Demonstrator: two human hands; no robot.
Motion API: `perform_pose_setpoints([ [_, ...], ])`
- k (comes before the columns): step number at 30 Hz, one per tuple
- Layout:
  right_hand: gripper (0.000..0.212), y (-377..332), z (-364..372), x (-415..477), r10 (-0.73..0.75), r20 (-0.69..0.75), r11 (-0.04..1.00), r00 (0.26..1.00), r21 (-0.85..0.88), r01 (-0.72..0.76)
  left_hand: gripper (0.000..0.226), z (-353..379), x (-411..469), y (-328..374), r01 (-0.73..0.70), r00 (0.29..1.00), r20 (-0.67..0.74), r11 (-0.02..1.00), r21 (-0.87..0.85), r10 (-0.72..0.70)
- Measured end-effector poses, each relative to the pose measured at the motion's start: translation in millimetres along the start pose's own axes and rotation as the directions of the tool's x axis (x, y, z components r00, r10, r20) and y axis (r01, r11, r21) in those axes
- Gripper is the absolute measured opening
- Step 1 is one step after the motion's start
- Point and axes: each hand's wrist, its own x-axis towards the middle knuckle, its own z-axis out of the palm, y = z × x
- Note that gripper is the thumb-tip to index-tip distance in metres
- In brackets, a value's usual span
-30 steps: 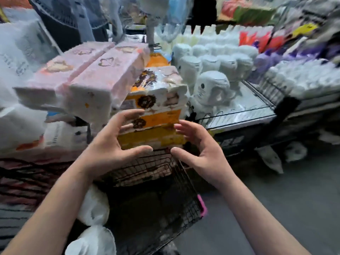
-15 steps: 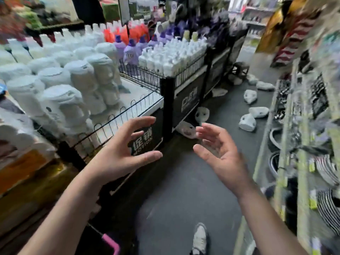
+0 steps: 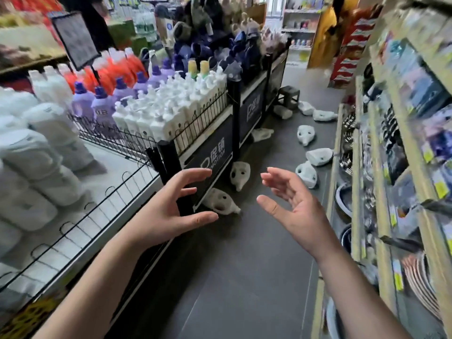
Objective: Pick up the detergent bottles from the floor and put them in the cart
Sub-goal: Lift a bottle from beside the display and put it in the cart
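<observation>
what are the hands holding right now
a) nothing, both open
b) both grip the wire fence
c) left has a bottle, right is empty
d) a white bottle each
a: the left hand and right hand hover open and empty, and the white bottles lie untouched on the floor ahead.

I count nine white detergent bottles (image 3: 220, 200) on the floor: two near me on the left, one farther along under the display (image 3: 215, 149) on the left, three toward the right, and three far off by the one stool (image 3: 289, 94). On that display stand two yellow-capped bottles (image 3: 192, 67), at least six purple bottles (image 3: 82, 105) and one sign (image 3: 75, 40). The white pump bottles (image 3: 168, 118) are packed too tight to count. Two hands are mine: left hand (image 3: 166, 211), right hand (image 3: 300, 216).
</observation>
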Motion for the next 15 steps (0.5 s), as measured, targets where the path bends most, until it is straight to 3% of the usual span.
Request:
perform_pose_setpoints([
  [7, 0.057, 61, -25, 83, 0.056, -0.040, 0.997, 0.998, -0.047, -0.058, 0.079, 8, 122, -64, -0.013, 0.999, 0.037, 0.999, -0.050, 0.015],
  [15, 0.058, 165, -28, 246, 0.142, -0.044, 0.984, 0.989, -0.103, -0.146, 0.080, -3, 293, -196, 0.000, 0.997, 0.072, 0.994, -0.108, 0.007],
])
